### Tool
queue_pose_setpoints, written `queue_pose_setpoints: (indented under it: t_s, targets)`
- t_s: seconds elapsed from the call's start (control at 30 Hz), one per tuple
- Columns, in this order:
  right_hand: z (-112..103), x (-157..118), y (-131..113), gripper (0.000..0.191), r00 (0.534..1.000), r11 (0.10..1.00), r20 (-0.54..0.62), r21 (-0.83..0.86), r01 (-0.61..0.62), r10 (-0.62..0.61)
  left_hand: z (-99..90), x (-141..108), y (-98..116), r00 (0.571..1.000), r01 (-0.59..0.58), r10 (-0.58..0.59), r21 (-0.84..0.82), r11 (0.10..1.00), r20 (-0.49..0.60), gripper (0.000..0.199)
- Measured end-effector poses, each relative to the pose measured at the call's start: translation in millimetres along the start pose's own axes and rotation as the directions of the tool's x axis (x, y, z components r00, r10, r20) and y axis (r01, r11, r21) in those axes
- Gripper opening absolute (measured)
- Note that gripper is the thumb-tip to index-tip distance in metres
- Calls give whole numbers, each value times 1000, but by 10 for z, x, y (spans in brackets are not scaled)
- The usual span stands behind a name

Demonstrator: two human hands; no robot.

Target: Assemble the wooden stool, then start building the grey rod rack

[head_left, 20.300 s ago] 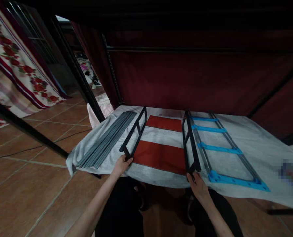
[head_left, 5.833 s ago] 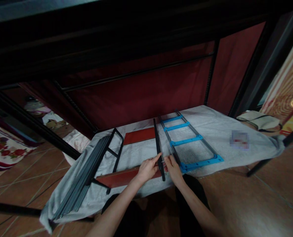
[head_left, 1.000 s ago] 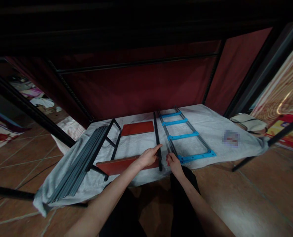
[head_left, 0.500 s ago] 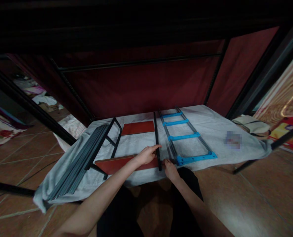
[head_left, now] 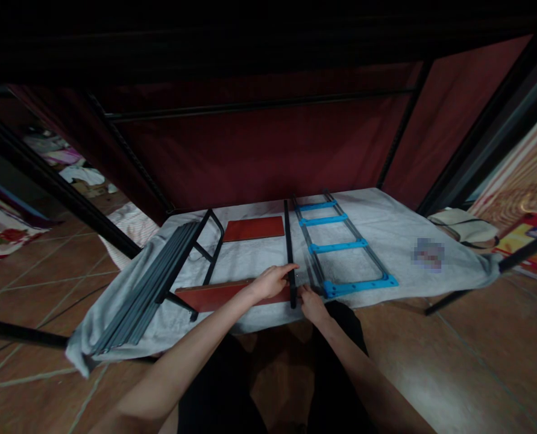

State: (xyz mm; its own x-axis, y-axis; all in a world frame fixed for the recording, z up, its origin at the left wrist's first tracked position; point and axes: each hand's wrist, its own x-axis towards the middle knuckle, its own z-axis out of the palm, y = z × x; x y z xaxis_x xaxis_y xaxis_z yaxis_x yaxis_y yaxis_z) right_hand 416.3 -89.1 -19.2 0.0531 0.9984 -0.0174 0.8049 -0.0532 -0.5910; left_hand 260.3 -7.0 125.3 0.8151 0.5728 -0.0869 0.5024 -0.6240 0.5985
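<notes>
My left hand (head_left: 272,283) is closed around the near part of an upright black metal frame (head_left: 288,235), with one finger reaching over its far side. Just right of that frame, my right hand (head_left: 312,304) has its fingers pinched together low by the bar; whatever is between them is too small to make out. A long reddish-brown board (head_left: 220,296) runs from under my left hand to a second black metal frame (head_left: 204,253). Farther back lies a shorter reddish-brown board (head_left: 254,228) between the two frames.
A grey cloth (head_left: 376,223) covers the low table. On its right lies a rack of grey tubes with blue plastic crosspieces (head_left: 338,248); a bundle of grey tubes (head_left: 148,289) lies left. A pixelated small item (head_left: 428,254) sits far right. Black posts and a dark red curtain (head_left: 259,150) stand behind.
The view has shifted slightly. Both hands stay at the black frame in nearly the same pose, and the boards and tubes keep their places.
</notes>
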Motion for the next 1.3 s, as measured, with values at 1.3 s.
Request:
queue_pose_setpoints:
  t_s: [1.3]
  targets:
    - [85,26,66,27,1000,999,-15,51,12,-11,41,14,-52,1000,-11,10,-76,997,-18,66]
